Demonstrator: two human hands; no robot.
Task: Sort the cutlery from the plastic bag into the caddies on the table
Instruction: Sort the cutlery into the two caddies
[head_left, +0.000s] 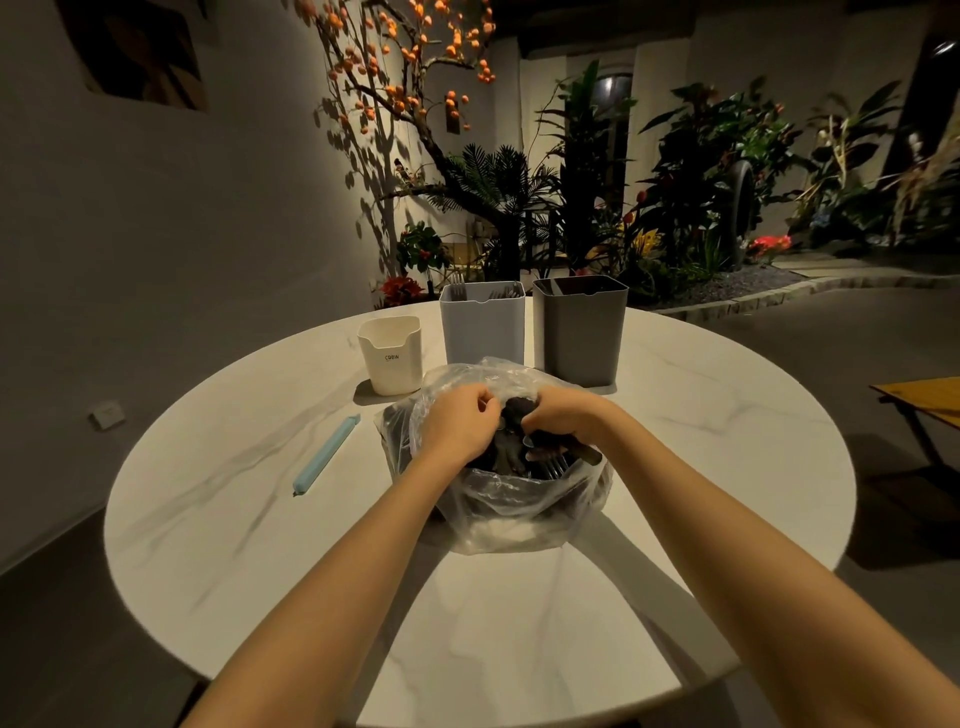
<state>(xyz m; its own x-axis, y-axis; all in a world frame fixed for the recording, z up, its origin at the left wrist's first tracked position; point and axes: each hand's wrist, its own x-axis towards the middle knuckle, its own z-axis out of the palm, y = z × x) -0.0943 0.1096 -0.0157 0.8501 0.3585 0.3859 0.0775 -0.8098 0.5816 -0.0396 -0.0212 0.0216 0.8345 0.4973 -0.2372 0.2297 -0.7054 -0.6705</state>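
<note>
Both forearms reach over the round marble table (701, 467) into the clear plastic bag (511, 512) at its centre; left hand (460, 423) pinches the bag's rim; right hand (558, 421) curls round dark cutlery (519, 454) inside; behind stand a white caddy (389, 355), a light grey caddy (483, 325) holding forks, and a dark grey caddy (581, 330); a blue clip (326, 454) lies left.
</note>
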